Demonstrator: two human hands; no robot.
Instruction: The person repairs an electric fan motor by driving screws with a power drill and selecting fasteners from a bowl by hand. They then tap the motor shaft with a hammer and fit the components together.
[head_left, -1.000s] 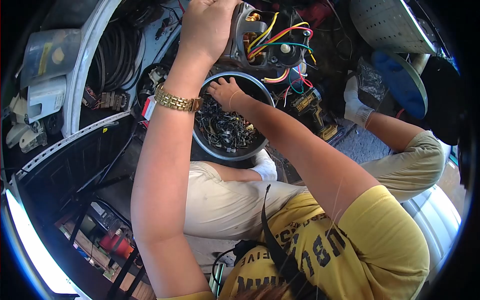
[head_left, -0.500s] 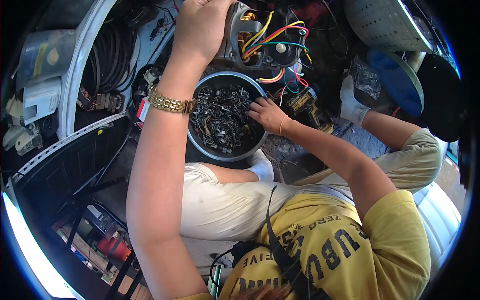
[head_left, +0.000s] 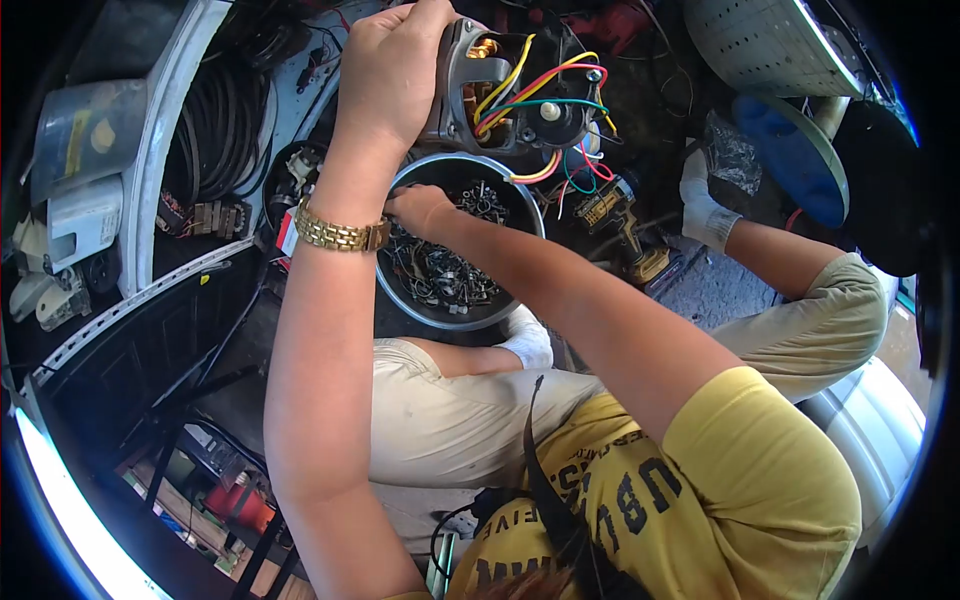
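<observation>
My left hand (head_left: pixel 392 75), with a gold watch at the wrist, grips the upper left edge of a dark metal motor (head_left: pixel 475 100). Yellow, red and green wires (head_left: pixel 545 98) hang from the motor's right side. Below the motor stands a round metal bowl (head_left: pixel 462 322) filled with small dark screws and metal parts (head_left: pixel 447 272). My right hand (head_left: pixel 418 210) reaches into the bowl at its upper left, just right of the watch. Its fingers are partly hidden, and I cannot make out whether they hold a part.
A yellow and black cordless drill (head_left: pixel 620 225) lies right of the bowl. Farther right are a clear plastic bag (head_left: pixel 733 150), a blue disc (head_left: pixel 795 155) and a perforated metal drum (head_left: pixel 770 45). Coiled black hoses (head_left: pixel 215 130) lie at the left. My legs flank the floor below.
My right hand first went from the bowl's upper middle to its right side, then across to its upper left. My left hand and the motor have shifted slightly left in view.
</observation>
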